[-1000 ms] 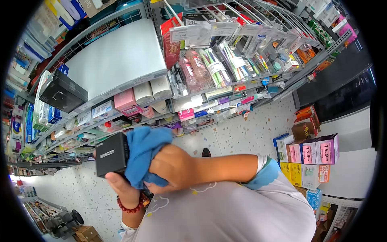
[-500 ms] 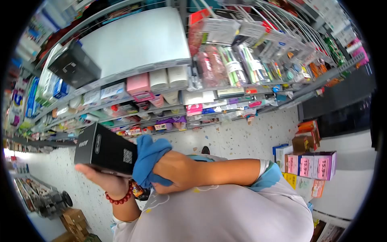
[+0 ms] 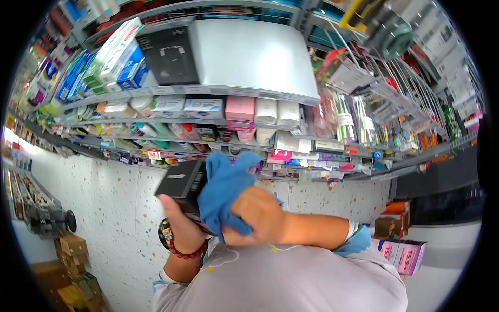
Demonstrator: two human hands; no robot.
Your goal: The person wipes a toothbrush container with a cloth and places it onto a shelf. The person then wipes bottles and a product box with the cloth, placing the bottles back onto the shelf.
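Observation:
A black box [image 3: 180, 183] with small pale lettering rests tilted in my left hand [image 3: 183, 229], whose thumb shows along its near edge. The fingers of that hand are hidden beneath the box. My right hand [image 3: 260, 214] is closed around a bunched blue cloth [image 3: 226, 188], which presses against the box's right side and covers part of it. A similar dark box [image 3: 170, 54] stands upright on the white shelf [image 3: 249, 57] ahead, beside white, green and blue cartons [image 3: 118, 57].
Lower shelves hold a pink box [image 3: 240, 110], white containers and many small packages. Packaged pens [image 3: 345, 119] and wire racks [image 3: 410, 78] are at right. Cardboard boxes [image 3: 74, 247] stand on the floor at lower left; price-tagged boxes [image 3: 408, 256] are at right.
The view has swung left. The black box, cloth and both hands appear farther right. The box has turned in my left hand, and the cloth now covers more of its right side.

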